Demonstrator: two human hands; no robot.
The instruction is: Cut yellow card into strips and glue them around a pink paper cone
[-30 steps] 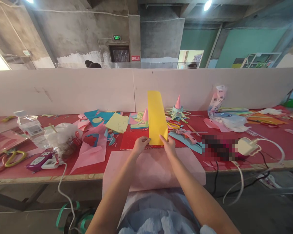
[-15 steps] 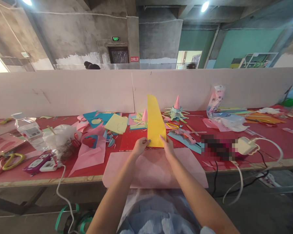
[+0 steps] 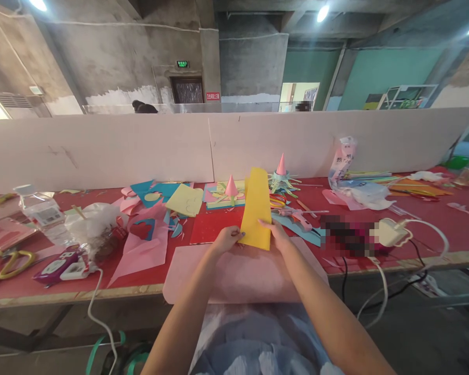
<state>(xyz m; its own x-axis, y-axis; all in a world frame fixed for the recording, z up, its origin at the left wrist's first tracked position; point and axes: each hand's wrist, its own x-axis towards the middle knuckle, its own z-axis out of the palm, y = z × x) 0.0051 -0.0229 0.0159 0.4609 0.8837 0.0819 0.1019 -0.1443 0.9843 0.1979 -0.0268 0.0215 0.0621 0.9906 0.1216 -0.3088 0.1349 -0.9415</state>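
Note:
A strip of yellow paper (image 3: pixel 257 211) stands tilted between my hands, its top leaning away from me. My left hand (image 3: pixel 227 240) pinches its lower left corner, fingers curled. On the other side, my right hand (image 3: pixel 276 233) grips the lower right edge, thumb on the front and fingers hidden behind the paper. Below both hands lies a pink sheet (image 3: pixel 234 276) along the table's front edge. A red sheet (image 3: pixel 211 227) is just beyond my left hand. Behind the yellow paper stand two pink paper cones, one (image 3: pixel 231 186) to the left and one (image 3: pixel 282 164) on a blue fringed base.
To the right lie a pink glue gun (image 3: pixel 301 220) and a white charger (image 3: pixel 393 232) with cables. At left are a plastic bottle (image 3: pixel 42 213), a stuffed plastic bag (image 3: pixel 97 229) and yellow-handled scissors (image 3: pixel 15 264). A pale board (image 3: pixel 140 148) walls off the table's back.
The yellow paper has come lower and its top has swung to the right. My right hand has shifted slightly right and down with it. Both hands keep hold of the paper.

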